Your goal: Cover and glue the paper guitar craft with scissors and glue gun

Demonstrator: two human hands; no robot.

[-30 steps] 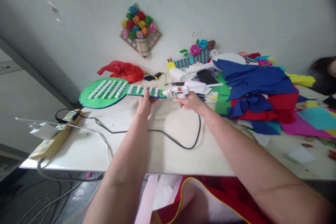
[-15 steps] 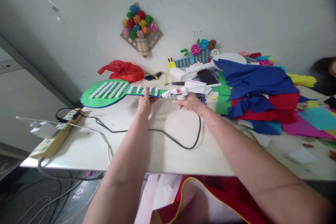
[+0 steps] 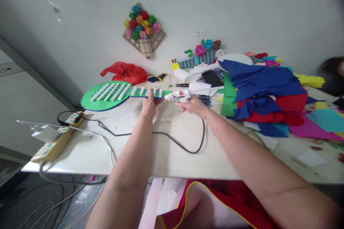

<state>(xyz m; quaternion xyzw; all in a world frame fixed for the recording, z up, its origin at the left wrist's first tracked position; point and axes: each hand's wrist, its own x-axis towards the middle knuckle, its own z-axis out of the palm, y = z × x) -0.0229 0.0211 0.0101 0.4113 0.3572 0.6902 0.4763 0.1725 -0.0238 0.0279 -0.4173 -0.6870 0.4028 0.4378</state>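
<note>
My left hand (image 3: 149, 106) is closed around the neck of a flat green craft guitar (image 3: 118, 93), thumb on top. White rolled strips lie across its body and neck, and its edge is dark blue. The body points left and the neck reaches toward my other hand. My right hand (image 3: 194, 106) grips a white glue gun (image 3: 178, 96) with colourful marks on its front part. The gun's nozzle is at the right end of the neck; whether it touches is too small to tell. A black cord (image 3: 185, 149) curves down from the gun.
A yellowish power strip (image 3: 60, 139) stands at the left table edge with cords plugged in. Behind are a red plastic bag (image 3: 126, 73), a cutter (image 3: 162, 77) and a phone (image 3: 212, 78). Blue cloth-like sheets (image 3: 264, 80) and coloured papers pile up on the right.
The guitar and the glue gun have shifted very slightly left. Both hands keep their grip.
</note>
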